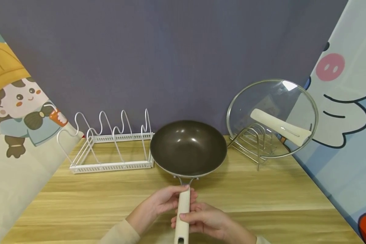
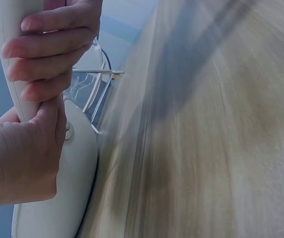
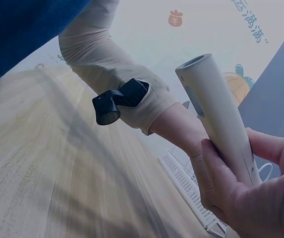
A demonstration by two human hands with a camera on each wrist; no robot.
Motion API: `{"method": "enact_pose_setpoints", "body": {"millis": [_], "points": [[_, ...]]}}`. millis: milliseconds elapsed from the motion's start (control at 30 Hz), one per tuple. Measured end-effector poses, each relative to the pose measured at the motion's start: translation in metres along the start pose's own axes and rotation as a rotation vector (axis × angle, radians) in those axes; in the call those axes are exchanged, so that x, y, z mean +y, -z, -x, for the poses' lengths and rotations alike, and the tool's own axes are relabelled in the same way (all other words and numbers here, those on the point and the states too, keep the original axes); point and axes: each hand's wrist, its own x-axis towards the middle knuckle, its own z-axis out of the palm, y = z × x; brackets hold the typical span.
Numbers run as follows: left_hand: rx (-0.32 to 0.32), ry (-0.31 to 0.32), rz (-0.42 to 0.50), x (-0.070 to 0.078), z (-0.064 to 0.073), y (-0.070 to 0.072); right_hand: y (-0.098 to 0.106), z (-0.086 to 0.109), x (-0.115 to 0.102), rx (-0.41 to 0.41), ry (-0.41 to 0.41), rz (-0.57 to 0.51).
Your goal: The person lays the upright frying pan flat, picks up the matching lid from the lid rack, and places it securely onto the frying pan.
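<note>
A dark-lined frying pan [image 1: 188, 149] with a cream handle [image 1: 183, 210] is at the middle of the table, handle toward me. My left hand [image 1: 167, 200] grips the handle near the pan, thumb along its top. Lower down, my right hand [image 1: 205, 218] holds the same handle with its thumb on top. In the left wrist view, right-hand fingers [image 2: 47, 47] lie along the handle [image 2: 10, 54], and the pan's pale outer side [image 2: 75, 173] shows below. The handle's hollow end [image 3: 196, 62] points up in the right wrist view.
A white wire rack [image 1: 109, 167] stands left of the pan on the wooden table [image 1: 262, 203]. To the right, a small metal rack [image 1: 257, 145] holds a glass lid [image 1: 247, 101] with a cream handle, standing on edge. A grey wall [image 1: 183, 61] rises behind.
</note>
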Motion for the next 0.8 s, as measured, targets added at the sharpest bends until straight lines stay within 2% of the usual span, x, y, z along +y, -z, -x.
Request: {"method": "enact_pose_setpoints", "body": {"millis": [267,533,800], "points": [[-0.008,-0.012,0.006,0.003,0.003,0.002,0.005,0.0,-0.001,0.011,0.005,0.001],[-0.011,-0.014,-0.021,0.003,0.01,0.008,0.024,0.004,-0.003,0.126,-0.019,0.037],[-0.063,-0.018,-0.023,0.003,0.015,0.015,0.043,0.008,-0.009,0.238,0.0,0.072]]}}
